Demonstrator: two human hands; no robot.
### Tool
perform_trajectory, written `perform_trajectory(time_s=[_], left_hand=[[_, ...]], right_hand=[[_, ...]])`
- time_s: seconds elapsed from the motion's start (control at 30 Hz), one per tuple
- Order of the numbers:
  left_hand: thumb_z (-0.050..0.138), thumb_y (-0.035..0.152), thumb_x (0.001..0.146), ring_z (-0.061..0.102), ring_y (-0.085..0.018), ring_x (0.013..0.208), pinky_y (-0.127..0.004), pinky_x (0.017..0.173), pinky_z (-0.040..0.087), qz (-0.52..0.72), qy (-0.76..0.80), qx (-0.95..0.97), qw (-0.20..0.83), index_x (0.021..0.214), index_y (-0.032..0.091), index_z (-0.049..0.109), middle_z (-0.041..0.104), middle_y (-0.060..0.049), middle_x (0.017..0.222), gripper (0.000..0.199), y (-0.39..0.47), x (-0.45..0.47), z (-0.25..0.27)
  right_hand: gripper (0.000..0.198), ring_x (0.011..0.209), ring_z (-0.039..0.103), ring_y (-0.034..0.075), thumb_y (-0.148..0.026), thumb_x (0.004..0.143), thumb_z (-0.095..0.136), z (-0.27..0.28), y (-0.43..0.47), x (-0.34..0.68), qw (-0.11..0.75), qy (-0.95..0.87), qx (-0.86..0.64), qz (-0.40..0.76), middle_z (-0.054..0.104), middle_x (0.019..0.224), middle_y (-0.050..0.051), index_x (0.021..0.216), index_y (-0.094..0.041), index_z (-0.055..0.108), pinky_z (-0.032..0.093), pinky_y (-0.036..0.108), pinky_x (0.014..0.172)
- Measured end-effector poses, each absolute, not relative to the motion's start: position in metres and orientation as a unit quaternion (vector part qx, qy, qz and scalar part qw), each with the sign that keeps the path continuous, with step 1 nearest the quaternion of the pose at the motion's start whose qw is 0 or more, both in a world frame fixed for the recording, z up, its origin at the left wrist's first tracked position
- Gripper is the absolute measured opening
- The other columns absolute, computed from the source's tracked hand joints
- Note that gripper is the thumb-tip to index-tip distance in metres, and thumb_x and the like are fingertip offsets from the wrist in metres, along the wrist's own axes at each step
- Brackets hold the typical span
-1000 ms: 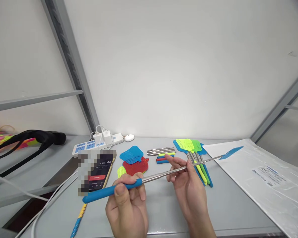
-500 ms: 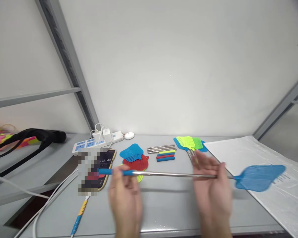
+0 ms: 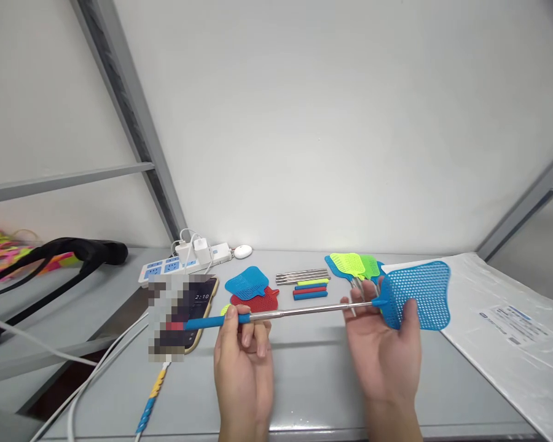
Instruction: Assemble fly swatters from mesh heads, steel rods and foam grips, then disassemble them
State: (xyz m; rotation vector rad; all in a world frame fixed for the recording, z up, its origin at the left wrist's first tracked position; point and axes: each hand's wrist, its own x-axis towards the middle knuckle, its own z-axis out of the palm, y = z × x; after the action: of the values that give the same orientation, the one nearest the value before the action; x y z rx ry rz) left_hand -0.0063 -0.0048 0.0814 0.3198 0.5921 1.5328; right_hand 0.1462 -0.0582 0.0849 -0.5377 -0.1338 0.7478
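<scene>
A fly swatter with a blue perforated head (image 3: 417, 296), a silver telescopic rod (image 3: 311, 310) and a blue handle (image 3: 207, 322) lies level across both hands, above the table. My left hand (image 3: 244, 362) is closed round the right part of the handle, thumb in front. At the other end, my right hand (image 3: 384, 353) holds the swatter where rod meets head: its thumb lies over the head, its fingers behind the rod. Beyond the hands are loose swatter heads, a blue one (image 3: 246, 282) on a red one (image 3: 258, 302), thin metal rods (image 3: 301, 276) and coloured handle tubes (image 3: 310, 294).
Swatters with yellow-green heads (image 3: 348, 264) lie behind my right hand. A white plastic package (image 3: 483, 344) covers the right side. On the left are a phone (image 3: 203, 307) on a cable, a power strip (image 3: 166, 268), a white mouse-like object (image 3: 243, 252) and black straps (image 3: 87, 252).
The swatter's rod has become shorter, and its head has come left to my right hand and turned its flat face towards me. My right hand has shifted slightly left.
</scene>
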Motion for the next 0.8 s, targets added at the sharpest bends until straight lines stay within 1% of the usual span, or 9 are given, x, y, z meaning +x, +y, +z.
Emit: perform_trajectory(time_s=[0.07,0.13,0.17,0.23,0.33,0.43,0.5,0.63,0.8], left_hand=[[0.067,0.031,0.083,0.028,-0.004,0.042,-0.018,0.053,0.044,0.696,0.266,0.141,0.652,0.076,0.017,0.061,0.032,0.009,0.053,0.016,-0.001,-0.014,0.083],[0.064,0.029,0.08,0.034,-0.005,0.047,-0.018,0.048,0.039,0.735,0.246,0.139,0.617,0.069,0.017,0.055,0.036,0.007,0.058,0.019,0.005,-0.027,0.086],[0.063,0.029,0.08,0.038,-0.006,0.05,-0.019,0.048,0.04,0.749,0.233,0.138,0.605,0.067,0.017,0.052,0.039,0.006,0.061,0.02,0.009,-0.034,0.087],[0.06,0.027,0.081,0.047,-0.009,0.059,-0.023,0.056,0.046,0.757,0.227,0.148,0.595,0.068,0.017,0.052,0.045,0.004,0.068,0.018,0.015,-0.045,0.089],[0.059,0.027,0.087,0.056,-0.013,0.066,-0.031,0.07,0.052,0.744,0.27,0.211,0.573,0.076,0.018,0.057,0.052,0.003,0.07,0.015,0.019,-0.048,0.089],[0.057,0.036,0.09,0.062,-0.017,0.067,-0.034,0.071,0.053,0.727,0.304,0.3,0.538,0.079,0.019,0.06,0.058,0.001,0.068,0.02,0.011,-0.031,0.082],[0.056,0.041,0.091,0.064,-0.018,0.068,-0.033,0.069,0.053,0.702,0.319,0.335,0.542,0.08,0.018,0.06,0.063,-0.001,0.072,0.025,0.001,-0.014,0.077],[0.052,0.047,0.093,0.063,-0.016,0.067,-0.03,0.065,0.052,0.62,0.314,0.375,0.613,0.084,0.018,0.061,0.065,-0.003,0.081,0.032,-0.019,0.011,0.07],[0.054,0.05,0.091,0.051,-0.011,0.051,-0.025,0.052,0.043,0.55,0.337,0.476,0.598,0.083,0.019,0.063,0.062,-0.002,0.076,0.033,-0.029,0.02,0.069]], right_hand=[[0.034,0.089,0.067,0.016,-0.051,0.089,0.055,0.086,-0.059,0.153,0.911,-0.063,-0.281,0.296,0.072,0.098,0.003,0.099,-0.023,0.07,0.052,0.038,0.091],[0.033,0.091,0.068,0.016,-0.049,0.09,0.055,0.085,-0.061,0.159,0.916,-0.074,-0.312,0.241,0.072,0.098,0.003,0.098,-0.021,0.07,0.052,0.037,0.093],[0.033,0.093,0.068,0.017,-0.048,0.09,0.055,0.084,-0.062,0.161,0.915,-0.081,-0.328,0.22,0.072,0.097,0.004,0.097,-0.02,0.07,0.052,0.036,0.093],[0.035,0.095,0.068,0.019,-0.048,0.091,0.054,0.082,-0.063,0.16,0.909,-0.088,-0.357,0.195,0.073,0.096,0.006,0.096,-0.017,0.071,0.052,0.038,0.093],[0.035,0.092,0.07,0.021,-0.046,0.092,0.053,0.083,-0.063,0.149,0.903,-0.079,-0.379,0.183,0.074,0.093,0.007,0.1,-0.016,0.07,0.052,0.043,0.093],[0.038,0.093,0.07,0.023,-0.048,0.094,0.049,0.088,-0.063,0.13,0.901,-0.074,-0.386,0.181,0.074,0.088,0.007,0.106,-0.016,0.066,0.05,0.047,0.095],[0.04,0.094,0.071,0.024,-0.049,0.094,0.047,0.091,-0.064,0.118,0.896,-0.088,-0.391,0.193,0.075,0.09,0.007,0.11,-0.017,0.064,0.048,0.049,0.097],[0.045,0.093,0.071,0.025,-0.053,0.092,0.049,0.094,-0.067,0.111,0.885,-0.107,-0.398,0.217,0.075,0.096,0.008,0.115,-0.016,0.061,0.041,0.05,0.104],[0.047,0.094,0.071,0.024,-0.05,0.092,0.051,0.093,-0.069,0.123,0.873,-0.138,-0.41,0.224,0.075,0.092,0.007,0.125,-0.017,0.056,0.044,0.047,0.1]])
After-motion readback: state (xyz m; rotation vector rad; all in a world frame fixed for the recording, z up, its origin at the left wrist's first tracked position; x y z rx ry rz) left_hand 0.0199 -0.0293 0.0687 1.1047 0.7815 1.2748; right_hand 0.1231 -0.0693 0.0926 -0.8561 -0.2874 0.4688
